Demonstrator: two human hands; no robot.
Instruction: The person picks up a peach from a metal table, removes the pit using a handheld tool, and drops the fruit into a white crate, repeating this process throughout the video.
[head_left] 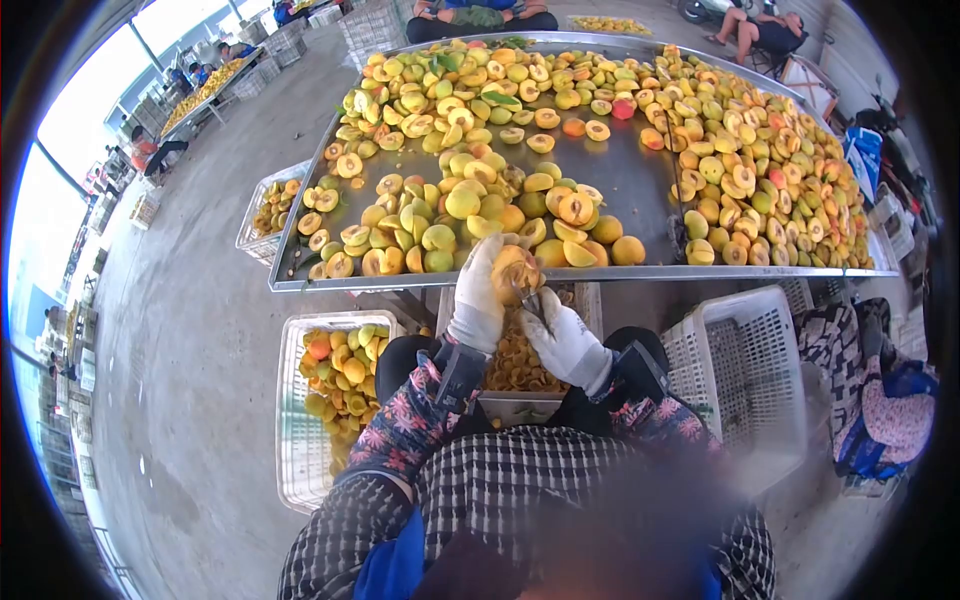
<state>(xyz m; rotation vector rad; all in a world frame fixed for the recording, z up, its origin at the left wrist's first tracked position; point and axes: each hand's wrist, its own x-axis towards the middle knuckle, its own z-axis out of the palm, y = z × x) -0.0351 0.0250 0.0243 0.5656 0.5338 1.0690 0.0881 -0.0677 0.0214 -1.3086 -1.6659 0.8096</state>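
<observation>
My left hand, in a white glove, is closed around a yellow peach half just in front of the table's near edge. My right hand, gloved too, grips a small metal pitting knife, its tip against the fruit; most of its handle is hidden in the fingers. Below both hands, between my knees, a crate holds brownish pits and scraps. Just beyond them, a pile of peaches, many cut in half, lies on the metal table.
More peach halves cover the table's right side. A white crate of peaches stands at my left, another white crate at my right. A seated person's patterned sleeve shows at far right. Other people sit around the hall.
</observation>
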